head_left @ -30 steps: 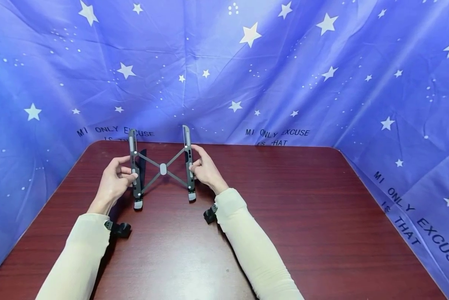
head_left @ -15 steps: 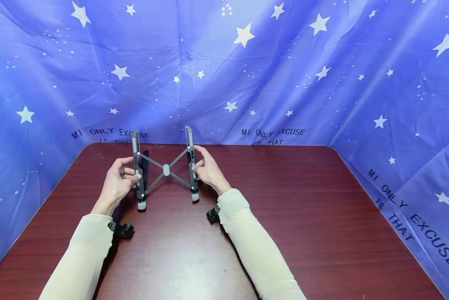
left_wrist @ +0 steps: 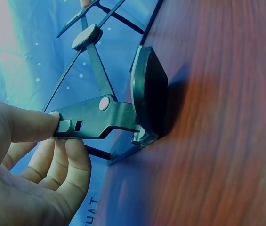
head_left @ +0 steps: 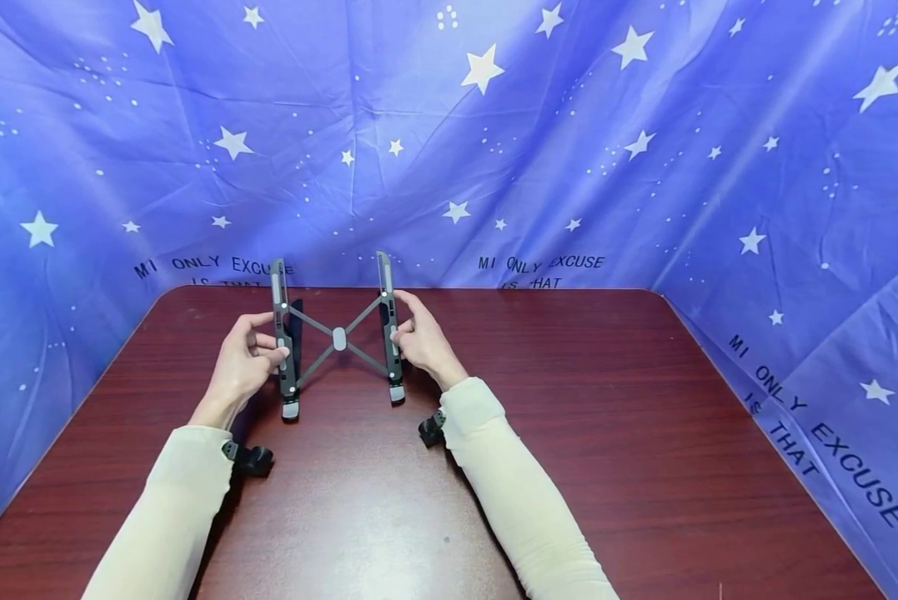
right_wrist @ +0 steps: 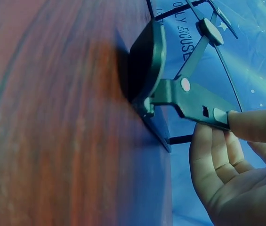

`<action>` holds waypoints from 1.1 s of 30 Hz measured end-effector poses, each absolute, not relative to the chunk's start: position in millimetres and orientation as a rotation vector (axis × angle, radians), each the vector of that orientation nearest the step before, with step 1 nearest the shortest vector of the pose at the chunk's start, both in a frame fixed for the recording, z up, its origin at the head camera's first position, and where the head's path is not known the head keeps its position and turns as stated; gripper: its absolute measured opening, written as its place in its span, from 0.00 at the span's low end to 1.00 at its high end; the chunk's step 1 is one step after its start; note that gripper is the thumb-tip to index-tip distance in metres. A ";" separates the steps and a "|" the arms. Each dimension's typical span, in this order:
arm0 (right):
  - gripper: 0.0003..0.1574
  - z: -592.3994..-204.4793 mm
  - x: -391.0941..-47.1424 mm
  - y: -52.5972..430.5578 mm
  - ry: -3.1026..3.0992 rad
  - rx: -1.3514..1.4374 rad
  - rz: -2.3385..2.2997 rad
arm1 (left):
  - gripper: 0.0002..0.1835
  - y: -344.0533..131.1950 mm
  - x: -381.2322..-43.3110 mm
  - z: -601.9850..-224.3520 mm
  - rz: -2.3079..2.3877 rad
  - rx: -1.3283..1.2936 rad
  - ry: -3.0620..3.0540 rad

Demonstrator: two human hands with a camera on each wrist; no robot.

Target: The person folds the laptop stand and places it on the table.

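A dark grey folding laptop stand (head_left: 339,339) stands unfolded toward the back of the table, its two side arms joined by crossed bars with an oval hub. My left hand (head_left: 240,362) pinches the left side arm (left_wrist: 88,117), thumb on top at the light pad and fingers beneath. On the other side, my right hand (head_left: 428,343) grips the right side arm (right_wrist: 203,106) in the same way. Each arm ends at the front in an upturned lip; the left one (left_wrist: 149,89) and the right one (right_wrist: 147,61) show large in the wrist views.
The stand is on a dark red wood-grain table (head_left: 606,417) with rounded back corners. Behind and beside it hangs a blue curtain (head_left: 433,100) with white stars and lettering. Black wrist cameras (head_left: 253,461) sit at both cream sleeves (head_left: 524,483).
The whole scene shifts a little in the head view: the stand and both hands appear slightly further right, the curtain slightly left. Both hands keep the same hold.
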State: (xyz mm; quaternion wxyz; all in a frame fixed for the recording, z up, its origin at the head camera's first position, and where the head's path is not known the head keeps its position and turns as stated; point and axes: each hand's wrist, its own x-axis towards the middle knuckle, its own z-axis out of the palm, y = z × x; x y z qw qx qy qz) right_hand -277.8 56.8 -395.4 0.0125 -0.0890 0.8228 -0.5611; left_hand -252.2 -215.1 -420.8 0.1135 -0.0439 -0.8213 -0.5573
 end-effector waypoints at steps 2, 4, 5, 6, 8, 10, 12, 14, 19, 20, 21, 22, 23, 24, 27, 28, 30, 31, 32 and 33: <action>0.45 -394.7 -277.1 58.8 2.593 -0.262 -1.723 | 0.32 -215.8 -257.1 -428.0 -1.627 -0.149 -2.392; 0.45 -393.9 -276.3 60.7 2.610 -0.249 -1.707 | 0.33 -216.5 -263.5 -437.2 -1.621 -0.156 -2.372; 0.45 -393.9 -276.0 61.7 2.618 -0.243 -1.698 | 0.33 -217.1 -266.8 -442.0 -1.621 -0.159 -2.361; 0.45 -393.7 -275.7 62.7 2.629 -0.238 -1.686 | 0.33 -216.3 -267.8 -443.5 -1.624 -0.164 -2.357; 0.45 -393.9 -275.3 64.6 2.631 -0.233 -1.681 | 0.33 -216.1 -271.2 -448.4 -1.630 -0.184 -2.342; 0.45 -394.3 -275.5 66.8 2.630 -0.226 -1.679 | 0.33 -214.4 -272.8 -450.4 -1.625 -0.180 -2.340; 0.45 -394.2 -275.2 68.9 2.626 -0.220 -1.683 | 0.33 -212.4 -273.7 -451.4 -1.616 -0.184 -2.341; 0.46 -393.8 -274.8 70.9 2.632 -0.218 -1.679 | 0.33 -210.3 -274.5 -451.7 -1.613 -0.187 -2.340; 0.45 -392.2 -273.5 75.8 2.693 -0.205 -1.623 | 0.32 -203.9 -273.2 -446.9 -1.627 -0.191 -2.358; 0.45 -391.9 -273.5 76.6 2.701 -0.201 -1.616 | 0.32 -202.9 -272.8 -445.4 -1.627 -0.193 -2.367; 0.45 -391.8 -273.4 77.4 2.707 -0.198 -1.611 | 0.32 -200.9 -270.8 -441.7 -1.636 -0.195 -2.374; 0.45 -391.5 -273.3 78.4 2.708 -0.194 -1.610 | 0.32 -198.9 -268.5 -438.0 -1.641 -0.196 -2.383; 0.45 -391.3 -272.9 79.2 2.707 -0.191 -1.613 | 0.31 -197.3 -267.6 -436.2 -1.633 -0.189 -2.389; 0.45 -391.2 -272.6 80.1 2.704 -0.187 -1.615 | 0.31 -195.0 -265.4 -432.9 -1.636 -0.184 -2.393; 0.46 -390.8 -271.1 82.8 2.706 -0.176 -1.609 | 0.31 -188.4 -258.1 -422.6 -1.658 -0.198 -2.402; 0.45 -390.9 -270.6 83.8 2.716 -0.172 -1.597 | 0.31 -186.7 -256.7 -421.2 -1.665 -0.194 -2.399; 0.45 -391.0 -269.9 86.0 2.728 -0.167 -1.584 | 0.32 -183.0 -254.5 -418.1 -1.684 -0.192 -2.394; 0.45 -391.1 -269.6 87.1 2.737 -0.163 -1.575 | 0.32 -181.9 -254.3 -417.8 -1.695 -0.201 -2.392; 0.45 -391.2 -269.2 88.3 2.742 -0.158 -1.571 | 0.32 -180.5 -254.3 -417.4 -1.700 -0.207 -2.393; 0.45 -391.4 -269.0 89.6 2.747 -0.156 -1.567 | 0.32 -179.3 -254.7 -417.8 -1.699 -0.207 -2.392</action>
